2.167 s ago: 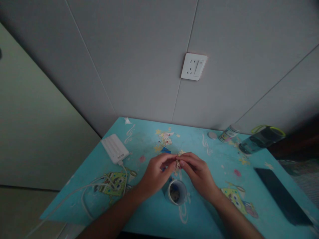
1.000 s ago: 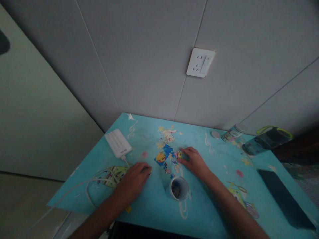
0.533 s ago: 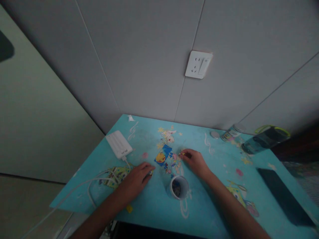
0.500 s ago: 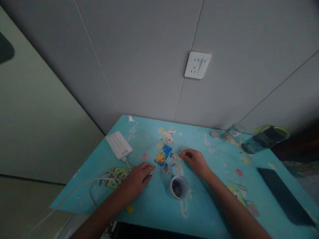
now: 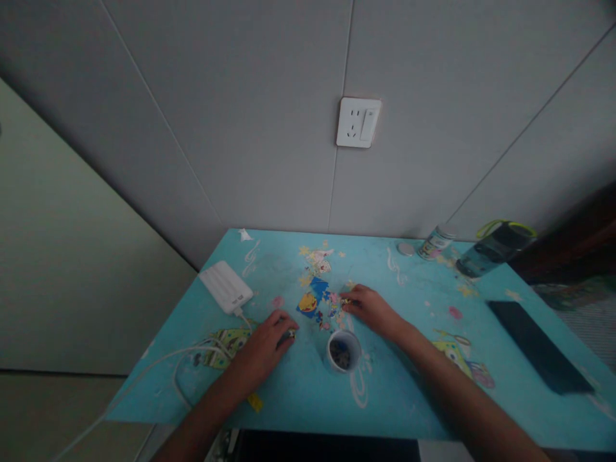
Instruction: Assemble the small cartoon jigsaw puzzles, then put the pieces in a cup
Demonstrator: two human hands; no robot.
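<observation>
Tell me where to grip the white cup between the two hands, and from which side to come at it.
Grip the white cup around its outer wall, a little below the rim, coming from the right, where the right hand is nearest. It stands upright with its mouth open and small pieces inside, so a sideways hold keeps it level. No handle shows. The table around its base is bare.

Dim light, grey panelled wall (image 5: 240,96); white socket (image 5: 358,122); pale green side wall (image 5: 58,256); turquoise cartoon-printed table (image 5: 298,391)
</observation>
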